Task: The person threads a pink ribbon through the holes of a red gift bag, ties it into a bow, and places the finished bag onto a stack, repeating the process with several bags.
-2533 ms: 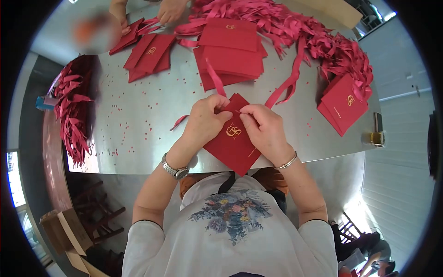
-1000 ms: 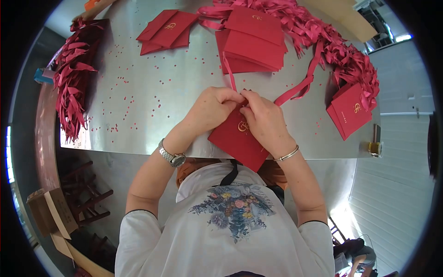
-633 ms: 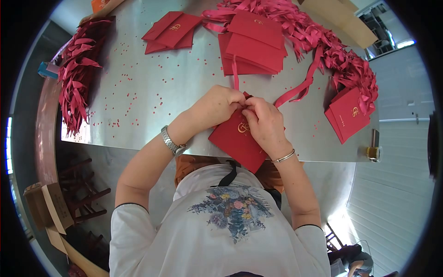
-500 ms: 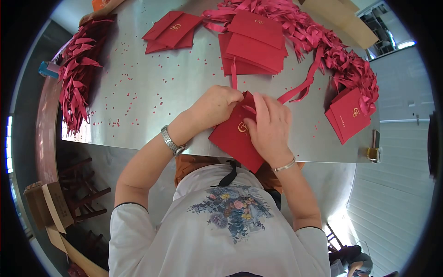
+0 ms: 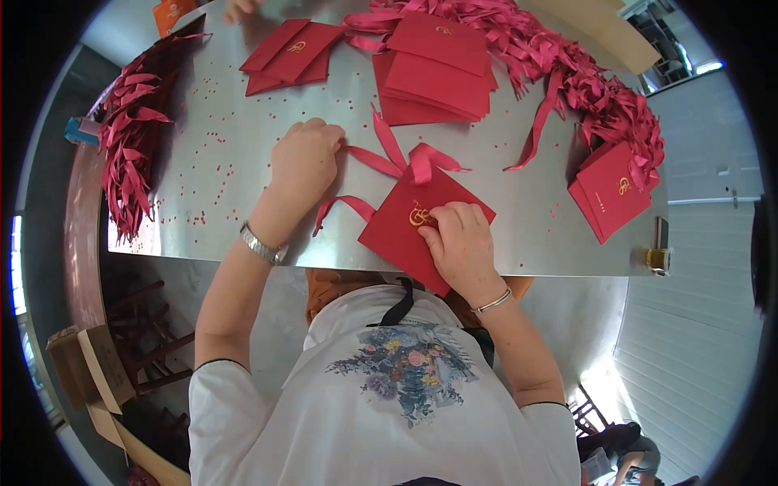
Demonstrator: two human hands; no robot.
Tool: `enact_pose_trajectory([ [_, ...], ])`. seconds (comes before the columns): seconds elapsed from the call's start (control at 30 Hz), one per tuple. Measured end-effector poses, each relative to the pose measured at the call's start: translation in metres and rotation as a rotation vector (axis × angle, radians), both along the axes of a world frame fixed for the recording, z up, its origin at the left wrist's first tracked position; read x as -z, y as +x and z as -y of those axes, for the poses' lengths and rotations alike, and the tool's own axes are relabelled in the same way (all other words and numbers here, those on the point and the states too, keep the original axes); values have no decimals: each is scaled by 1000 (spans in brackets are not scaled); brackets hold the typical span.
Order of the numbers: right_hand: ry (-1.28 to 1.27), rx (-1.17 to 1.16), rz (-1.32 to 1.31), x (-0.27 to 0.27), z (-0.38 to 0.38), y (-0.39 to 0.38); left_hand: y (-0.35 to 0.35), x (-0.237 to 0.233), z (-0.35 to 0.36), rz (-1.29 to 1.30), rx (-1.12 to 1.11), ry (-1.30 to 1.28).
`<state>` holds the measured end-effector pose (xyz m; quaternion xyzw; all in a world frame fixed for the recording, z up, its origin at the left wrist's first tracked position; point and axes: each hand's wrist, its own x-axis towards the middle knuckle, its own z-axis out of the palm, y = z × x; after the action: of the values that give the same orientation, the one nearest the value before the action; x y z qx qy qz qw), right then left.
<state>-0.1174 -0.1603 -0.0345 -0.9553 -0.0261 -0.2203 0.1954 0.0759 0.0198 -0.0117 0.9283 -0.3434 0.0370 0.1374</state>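
Observation:
A flat red paper bag [image 5: 409,235] with a gold emblem lies turned cornerwise at the table's front edge. My right hand [image 5: 462,243] grips its right side, thumb on the face beside the emblem and fingers curled. Pink-red ribbon [image 5: 423,162] loops at the bag's top corner, with loose lengths spreading from it. Left of the bag, my left hand [image 5: 306,162] is closed above the metal table, its fingertips turned away from view. One ribbon length runs to its fingers and appears pinched there. Another ribbon tail [image 5: 344,204] sticks out from the bag's left side.
Stacked red bags lie at the back [image 5: 438,81], back left [image 5: 293,53] and right [image 5: 612,190]. Ribboned bags line the left edge [image 5: 134,150] and back right [image 5: 559,73]. Red dots litter the tabletop [image 5: 243,154]. A glass [image 5: 658,259] stands at the right corner. Another person's hand [image 5: 241,10] shows at the top.
My left hand has moved left, away from the bag's top, drawing out ribbon. The ribbon loop now shows at the corner. My right hand has slid slightly lower on the bag.

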Motion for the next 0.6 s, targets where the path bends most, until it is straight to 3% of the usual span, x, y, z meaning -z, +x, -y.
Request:
enact_pose_trajectory([
  [0.07, 0, 3, -1, 0, -1, 0, -21, -2, -1, 197, 43, -386],
  [0.2, 46, -1, -30, -7, 1, -1, -88, -3, -19, -20, 165, -451],
  [0.27, 304, 58, -30, -11, 9, 4, -111, -5, -22, -157, 73, -351],
  [0.3, 575, 174, -101, -27, 9, 11, -114, -4, -20, -157, 66, -348],
  [0.37, 739, 198, -144, -34, 18, 34, -119, 3, -17, -183, -41, -346],
  [0.4, 586, 211, -151, -38, 18, 47, -120, 5, -16, -182, -43, -344],
  [0.43, 588, 210, -150, -43, 19, 61, -121, 6, -14, -187, -53, -357],
  [0.5, 795, 94, -570, -51, 21, 87, -121, 9, -11, -188, -58, -368],
  [0.53, 798, 95, -565, -47, 20, 95, -121, 11, -10, -212, -70, -360],
  [0.6, 1260, 127, -257, -36, 16, 107, -119, 13, -9, -234, -81, -351],
])
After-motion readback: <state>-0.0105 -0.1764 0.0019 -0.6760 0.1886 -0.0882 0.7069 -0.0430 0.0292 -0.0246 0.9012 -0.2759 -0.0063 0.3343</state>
